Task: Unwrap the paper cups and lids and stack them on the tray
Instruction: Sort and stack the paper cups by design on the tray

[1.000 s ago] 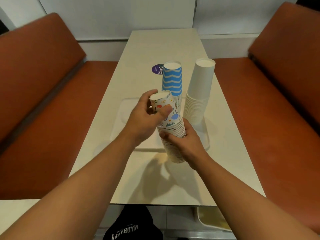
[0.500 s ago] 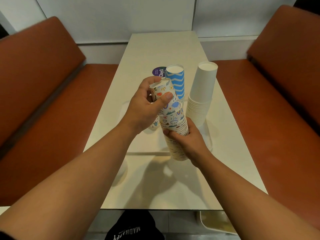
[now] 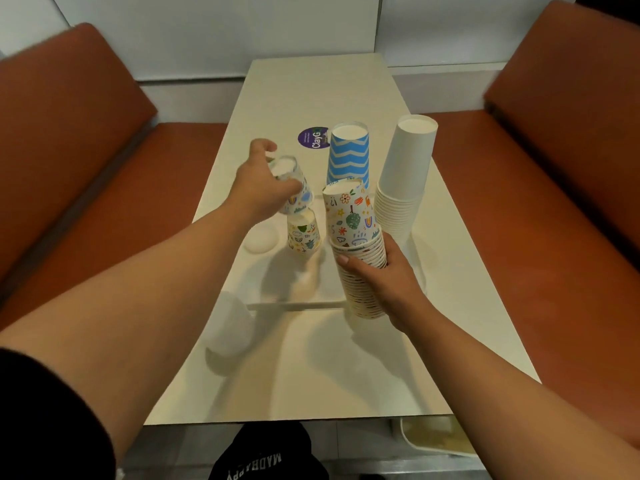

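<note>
1. Already standing at upper centre on the tray [image 3: 298,304]: blue zigzag stack [image 3: 349,155] and white stack [image 3: 404,178].
2. Left hand [image 3: 258,188], fingers curled round one patterned cup [image 3: 294,188], hangs just above the small patterned pile [image 3: 304,234].
3. Right hand [image 3: 384,275] grips the tall patterned stack [image 3: 360,251], frame centre, with plenty apparently left.
4. No lids identifiable.

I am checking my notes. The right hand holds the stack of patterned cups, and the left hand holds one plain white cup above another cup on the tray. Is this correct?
Not quite. The head view shows that the cup in the left hand is patterned, not plain white. The rest holds: the right hand grips the patterned stack, and the left holds its cup above another cup on the tray.
</note>
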### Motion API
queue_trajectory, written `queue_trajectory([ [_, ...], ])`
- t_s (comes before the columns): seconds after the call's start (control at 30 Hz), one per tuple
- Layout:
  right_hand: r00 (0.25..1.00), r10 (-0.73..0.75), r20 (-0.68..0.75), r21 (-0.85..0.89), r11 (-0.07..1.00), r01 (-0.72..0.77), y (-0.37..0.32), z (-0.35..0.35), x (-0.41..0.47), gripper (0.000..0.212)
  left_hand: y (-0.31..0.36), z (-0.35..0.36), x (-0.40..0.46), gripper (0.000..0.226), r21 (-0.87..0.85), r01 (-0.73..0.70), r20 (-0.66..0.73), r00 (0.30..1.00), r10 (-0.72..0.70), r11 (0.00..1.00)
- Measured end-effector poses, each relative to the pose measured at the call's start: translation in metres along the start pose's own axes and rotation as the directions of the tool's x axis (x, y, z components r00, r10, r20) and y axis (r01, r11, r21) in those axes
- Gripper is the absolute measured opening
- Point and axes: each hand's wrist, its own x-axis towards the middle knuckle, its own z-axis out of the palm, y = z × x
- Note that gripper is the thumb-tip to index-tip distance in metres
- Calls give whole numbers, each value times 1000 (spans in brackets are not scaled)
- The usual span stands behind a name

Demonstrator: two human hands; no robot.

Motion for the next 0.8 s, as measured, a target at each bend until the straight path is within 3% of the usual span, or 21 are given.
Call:
queue_trajectory([
  [0.1,1000,11,-9,-1,1000,-11,2,-1,2,77,-12,12,8,76,88,-22,101,995,13,996],
  [0.4,1000,26,-14,-10,1000,-26,5,-2,4,82,-29,24,13,85,127,8,185,982,-31,992],
  [0.5,1000,21,0,-3,1000,-21,5,-1,4,79,-15,17,2,67,41,-50,37,998,49,998],
  [0.6,1000,11,22,5,1000,-11,2,2,4,76,7,13,-28,42,-240,-173,-149,979,139,955],
  [0.67,1000,5,29,3,1000,-5,0,5,3,74,13,19,-50,50,-369,-111,-31,994,107,923],
  [0.73,999,-1,43,-9,1000,2,-1,7,3,72,11,28,-65,76,-457,59,183,983,29,887],
  [0.8,998,-4,59,-24,1000,6,-3,9,2,67,5,35,-74,94,-476,123,287,958,22,871],
])
